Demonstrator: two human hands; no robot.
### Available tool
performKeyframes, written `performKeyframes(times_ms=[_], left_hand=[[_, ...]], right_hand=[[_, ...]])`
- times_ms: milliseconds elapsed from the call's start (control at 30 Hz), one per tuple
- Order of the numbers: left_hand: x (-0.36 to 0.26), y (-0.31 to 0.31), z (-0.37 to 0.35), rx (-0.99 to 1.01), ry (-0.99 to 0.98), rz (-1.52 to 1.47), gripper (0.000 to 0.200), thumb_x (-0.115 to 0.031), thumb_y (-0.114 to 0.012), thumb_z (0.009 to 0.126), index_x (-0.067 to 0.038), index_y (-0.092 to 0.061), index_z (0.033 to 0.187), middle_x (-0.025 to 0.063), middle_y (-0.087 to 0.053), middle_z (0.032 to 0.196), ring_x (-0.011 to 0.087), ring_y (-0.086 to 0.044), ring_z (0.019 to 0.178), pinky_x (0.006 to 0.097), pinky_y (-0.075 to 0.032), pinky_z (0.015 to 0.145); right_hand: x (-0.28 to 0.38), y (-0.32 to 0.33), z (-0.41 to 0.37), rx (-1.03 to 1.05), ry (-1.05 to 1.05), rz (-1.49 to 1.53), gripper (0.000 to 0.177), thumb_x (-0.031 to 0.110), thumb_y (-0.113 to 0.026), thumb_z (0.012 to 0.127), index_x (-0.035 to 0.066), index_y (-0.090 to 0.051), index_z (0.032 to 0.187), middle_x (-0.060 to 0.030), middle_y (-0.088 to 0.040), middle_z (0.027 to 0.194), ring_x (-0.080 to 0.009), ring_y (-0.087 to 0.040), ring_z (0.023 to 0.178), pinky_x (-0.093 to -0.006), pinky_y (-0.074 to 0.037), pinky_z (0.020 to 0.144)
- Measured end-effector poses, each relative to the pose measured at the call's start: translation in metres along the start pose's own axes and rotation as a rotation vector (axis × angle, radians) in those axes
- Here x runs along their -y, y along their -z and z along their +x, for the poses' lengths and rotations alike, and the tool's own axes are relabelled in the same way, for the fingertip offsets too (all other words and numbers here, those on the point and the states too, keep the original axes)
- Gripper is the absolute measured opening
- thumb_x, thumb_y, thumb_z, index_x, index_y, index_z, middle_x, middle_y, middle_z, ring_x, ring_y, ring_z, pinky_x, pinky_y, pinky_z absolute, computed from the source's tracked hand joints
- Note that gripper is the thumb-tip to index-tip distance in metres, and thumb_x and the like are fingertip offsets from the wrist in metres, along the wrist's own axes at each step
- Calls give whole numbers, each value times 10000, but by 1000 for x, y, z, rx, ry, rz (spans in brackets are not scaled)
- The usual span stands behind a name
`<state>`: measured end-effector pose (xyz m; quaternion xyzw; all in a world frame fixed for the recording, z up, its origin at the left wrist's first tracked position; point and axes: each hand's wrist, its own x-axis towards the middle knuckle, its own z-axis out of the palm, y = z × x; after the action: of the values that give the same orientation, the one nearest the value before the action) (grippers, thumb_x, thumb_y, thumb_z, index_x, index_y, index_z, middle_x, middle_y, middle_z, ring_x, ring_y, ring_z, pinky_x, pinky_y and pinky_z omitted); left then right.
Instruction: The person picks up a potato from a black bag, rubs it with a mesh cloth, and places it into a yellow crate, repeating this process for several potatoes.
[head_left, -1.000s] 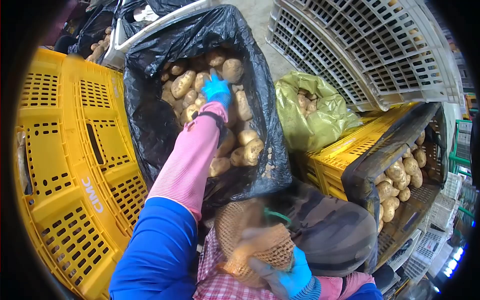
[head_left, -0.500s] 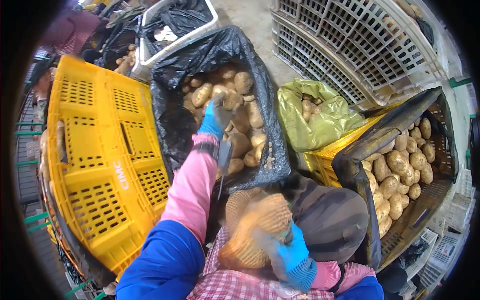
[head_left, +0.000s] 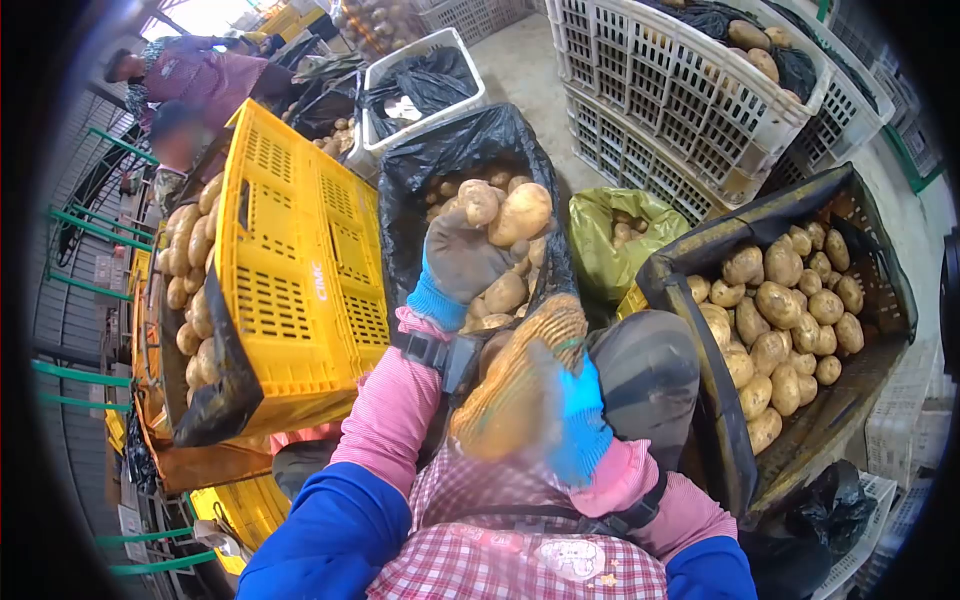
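My left hand, in a blue-cuffed grey glove, is closed around potatoes above the black-lined crate. Two large ones show past its fingers, and more potatoes lie beneath. Near my lap, my right hand, in a similar blue glove, grips an orange-tan mesh bag. Its fingers are smeared by motion. The bag has a rounded, bulging shape; what is inside cannot be made out.
On the right stands a dark-lined crate of potatoes. A yellow-green sack with potatoes sits ahead of it. Yellow crates flank me on the left, white crates stand behind, and a person is at the upper left.
My left hand has risen from the potatoes in the crate and now holds some. My right hand still grips the mesh bag, now more upright. The camera view has shifted.
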<state>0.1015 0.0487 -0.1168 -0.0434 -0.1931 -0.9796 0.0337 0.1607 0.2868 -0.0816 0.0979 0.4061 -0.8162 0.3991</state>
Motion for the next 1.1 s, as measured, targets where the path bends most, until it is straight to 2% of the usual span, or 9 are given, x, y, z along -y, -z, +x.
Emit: performKeyframes(times_ms=[133,400,467,600,667,800,900,967,1100], left_hand=[[1,-31,-23,-35,-1,109,455,-338,-572,938,-63,-572,1300,135,-581,1343,375,-518,1278,568,-473,934],[33,-44,39,-28,173,635,400,-346,-641,970,-96,-587,1278,55,-635,1194,198,-633,1105,373,-539,870],[40,-9,87,81,309,645,364,-318,-658,963,-96,-600,1245,52,-642,1151,191,-638,1088,364,-542,872],[61,27,112,-148,272,613,293,-240,-654,970,-81,-606,1211,81,-649,1158,207,-657,1049,335,-548,861],[58,4,94,-261,212,505,357,-224,-605,996,-76,-539,1314,93,-632,1242,229,-668,1040,320,-562,816],[22,-34,-7,-129,115,568,445,-273,-579,1012,-74,-461,1392,104,-606,1297,227,-673,1035,290,-570,760],[8,-64,-99,-302,-57,929,519,-136,-670,935,-35,-456,1398,103,-574,1333,192,-621,1116,300,-544,872],[11,-75,-153,-346,-185,1050,614,4,-734,817,10,-479,1375,111,-573,1334,208,-557,1225,344,-454,1062],[32,-88,-222,-415,-332,1123,596,11,-730,823,21,-485,1366,122,-563,1348,213,-531,1272,357,-429,1092]], right_hand=[[4,-3,-8,5,205,-117,351,249,-674,970,37,-575,1231,-17,-639,1042,-110,-584,892,-309,-518,785],[-26,-3,-13,45,10,133,304,183,-672,968,43,-583,1222,-31,-655,986,-132,-626,798,-301,-544,703],[-24,-5,-11,0,12,129,275,153,-674,967,43,-597,1207,-37,-659,976,-128,-628,793,-303,-549,694],[-26,-1,-1,-24,130,66,306,156,-688,959,45,-590,1226,-44,-658,999,-148,-633,816,-318,-555,723],[-30,-1,4,-76,135,42,336,164,-690,958,48,-576,1253,-51,-658,1025,-162,-636,841,-327,-556,743],[-21,-11,-3,-135,165,28,416,234,-684,967,46,-549,1312,-68,-648,1100,-172,-621,921,-351,-550,796],[-36,5,3,-14,209,-151,487,331,-623,1003,23,-507,1362,-83,-608,1217,-202,-599,1054,-369,-518,918],[-38,-15,-1,42,245,-27,502,327,-599,1018,7,-488,1387,-88,-582,1285,-213,-591,1111,-373,-495,982],[-75,-35,8,311,508,-122,499,296,-565,1037,5,-463,1429,-87,-537,1383,-209,-571,1196,-352,-468,1042]])
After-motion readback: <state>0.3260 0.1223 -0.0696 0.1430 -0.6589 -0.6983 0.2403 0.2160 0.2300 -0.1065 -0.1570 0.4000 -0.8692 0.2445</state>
